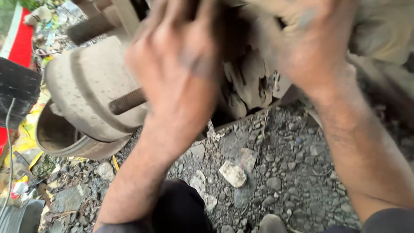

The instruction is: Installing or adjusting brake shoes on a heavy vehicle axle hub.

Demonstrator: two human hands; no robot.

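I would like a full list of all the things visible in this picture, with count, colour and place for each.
Dusty round metal hub: one, grey-brown, left of centre, above the ground.
Threaded metal studs: two seen, dark rusty; one sticks out of the hub, one is at the top left.
Dirt-caked metal part: one, grey-brown, top centre, between the hands.
Gravel ground: grey, bottom centre and right.
Pale stone lump: one, whitish, on the gravel.
Red panel: one, left edge.
Black ribbed object: one, bottom left corner.
Left hand: dusty, on the caked part, grip blurred.
Right hand: dusty, top right, on the same part.
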